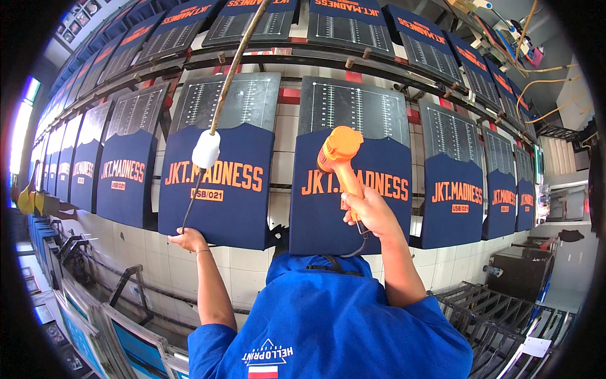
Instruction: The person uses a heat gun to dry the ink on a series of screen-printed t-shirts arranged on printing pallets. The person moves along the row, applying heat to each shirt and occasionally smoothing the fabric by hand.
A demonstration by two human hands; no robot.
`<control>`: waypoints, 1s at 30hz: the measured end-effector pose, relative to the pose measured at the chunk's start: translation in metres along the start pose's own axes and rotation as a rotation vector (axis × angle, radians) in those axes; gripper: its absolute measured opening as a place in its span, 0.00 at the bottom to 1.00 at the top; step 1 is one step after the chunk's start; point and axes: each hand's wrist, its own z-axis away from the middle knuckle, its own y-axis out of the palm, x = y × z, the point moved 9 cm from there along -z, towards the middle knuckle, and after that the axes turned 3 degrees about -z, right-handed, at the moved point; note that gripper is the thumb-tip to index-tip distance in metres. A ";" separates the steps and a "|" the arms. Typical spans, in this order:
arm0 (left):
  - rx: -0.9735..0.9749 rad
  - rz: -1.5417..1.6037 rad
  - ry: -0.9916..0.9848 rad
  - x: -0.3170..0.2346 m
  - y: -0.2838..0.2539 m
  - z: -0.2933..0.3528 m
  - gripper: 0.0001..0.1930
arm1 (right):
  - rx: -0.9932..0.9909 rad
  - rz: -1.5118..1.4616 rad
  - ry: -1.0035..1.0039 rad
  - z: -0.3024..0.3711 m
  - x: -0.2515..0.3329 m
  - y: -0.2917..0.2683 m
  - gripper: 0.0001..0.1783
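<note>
My right hand is wrapped around the handle of an orange hair dryer. The dryer is over a navy shirt with orange lettering, hiding part of its print; whether it touches the cloth I cannot tell. To the left, my left hand closes its fingers on a thin dark power cord at the lower edge of another navy shirt. That cord runs up to a white plug connector on a hanging, rod-like line. Both shirts are stretched over dark boards marked with rulers.
More printed navy shirts on boards stand in a curved row on both sides, with a second row behind a metal rail. Framed screens lean at the lower left. A black metal rack stands at the lower right.
</note>
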 end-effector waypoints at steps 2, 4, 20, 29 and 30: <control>-0.023 -0.012 0.015 0.006 -0.001 -0.004 0.26 | 0.016 0.025 0.015 0.003 0.001 0.004 0.12; -0.036 -0.008 0.025 0.003 -0.002 0.000 0.26 | 0.054 0.057 0.061 0.014 0.002 0.006 0.12; 0.006 0.023 0.000 0.008 0.005 -0.002 0.27 | 0.119 0.072 0.121 0.031 -0.012 0.008 0.16; 0.006 0.017 -0.005 0.006 0.002 -0.003 0.27 | 0.121 0.037 0.101 0.039 -0.014 0.020 0.15; 0.006 0.018 -0.004 0.004 0.001 -0.002 0.27 | 0.132 0.038 0.100 0.036 -0.016 0.024 0.15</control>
